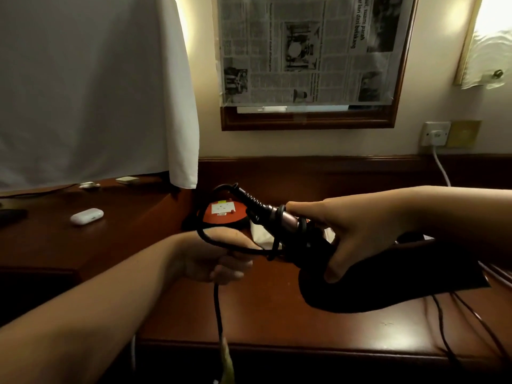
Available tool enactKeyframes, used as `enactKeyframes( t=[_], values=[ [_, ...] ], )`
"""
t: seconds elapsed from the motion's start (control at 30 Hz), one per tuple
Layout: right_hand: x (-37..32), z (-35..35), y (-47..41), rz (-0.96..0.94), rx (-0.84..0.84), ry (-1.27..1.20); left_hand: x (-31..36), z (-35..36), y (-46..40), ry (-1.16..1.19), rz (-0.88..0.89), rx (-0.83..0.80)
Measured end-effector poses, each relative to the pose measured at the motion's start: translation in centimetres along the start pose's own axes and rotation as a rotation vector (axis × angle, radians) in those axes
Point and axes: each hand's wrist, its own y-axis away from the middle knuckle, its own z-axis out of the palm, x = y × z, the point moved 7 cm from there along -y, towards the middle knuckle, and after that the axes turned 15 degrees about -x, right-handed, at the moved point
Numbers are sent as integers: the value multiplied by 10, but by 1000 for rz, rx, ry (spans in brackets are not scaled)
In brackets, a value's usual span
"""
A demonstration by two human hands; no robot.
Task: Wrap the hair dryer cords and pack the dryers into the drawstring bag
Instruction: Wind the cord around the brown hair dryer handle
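Hands (360,234) gripping hair dryer (332,275), cord (221,239) looped round handle, bag unseen

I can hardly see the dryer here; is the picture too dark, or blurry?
Head view: dim warm light, so the black hair dryer melts into shadow; wall lamp glares top right; wide-angle lens bends the frame; left hand slightly soft.

Dim, warm indoor scene lit mainly by a bright, overexposed wall lamp (487,42) at upper right, with a glow behind the white cloth (91,87). The dark hair dryer (360,275) loses detail in shadow; wide-angle distortion bends the edges, and the view is slightly soft.
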Motion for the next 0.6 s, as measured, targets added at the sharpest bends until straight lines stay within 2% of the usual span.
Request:
enactKeyframes(
  t=[0.17,0.2,0.27,0.33,0.6],
  values=[
    [-6,7,3,117,-59,183,34,-4,0,40,-242,-28],
    [-5,8,1,145,-64,226,41,-7,4,35,-293,59],
    [-3,9,-3,202,-66,336,67,-15,13,0,-285,331],
    [1,5,-6,262,-58,441,89,-5,17,-59,-281,436],
    [23,-11,-30,350,-38,516,123,-3,-9,-739,-434,686]
  ],
)
